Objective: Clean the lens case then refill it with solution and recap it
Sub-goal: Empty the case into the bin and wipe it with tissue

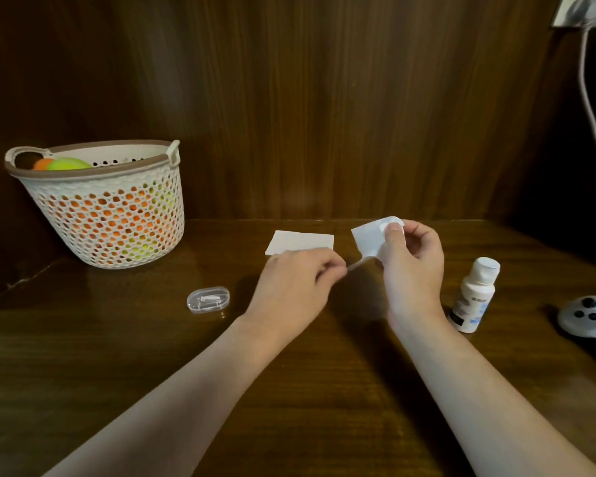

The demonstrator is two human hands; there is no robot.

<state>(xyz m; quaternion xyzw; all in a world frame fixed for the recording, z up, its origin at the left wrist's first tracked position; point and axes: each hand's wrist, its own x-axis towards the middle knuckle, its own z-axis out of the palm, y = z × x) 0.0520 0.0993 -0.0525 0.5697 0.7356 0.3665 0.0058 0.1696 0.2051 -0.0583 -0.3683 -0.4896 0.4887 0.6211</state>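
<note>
My right hand (412, 266) pinches a folded white tissue (372, 241) at thumb and forefinger; my left hand (295, 280) pinches a small thin piece (356, 264) I cannot identify, its far end at the tissue. The clear lens case (208, 299) lies apart on the wooden table (324, 390), left of both hands. I could drop that sliver, or elbow over the capped solution bottle (473, 296).

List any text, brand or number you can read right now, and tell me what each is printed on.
None is legible.
White solution bottle: its label shows a dark block and pale blue print, too blurred to read.
Clear plastic case: no marking visible.
Grey controller: dark buttons only, with no readable symbols.
White wipes, one on the table and one in the right hand: blank.
</note>
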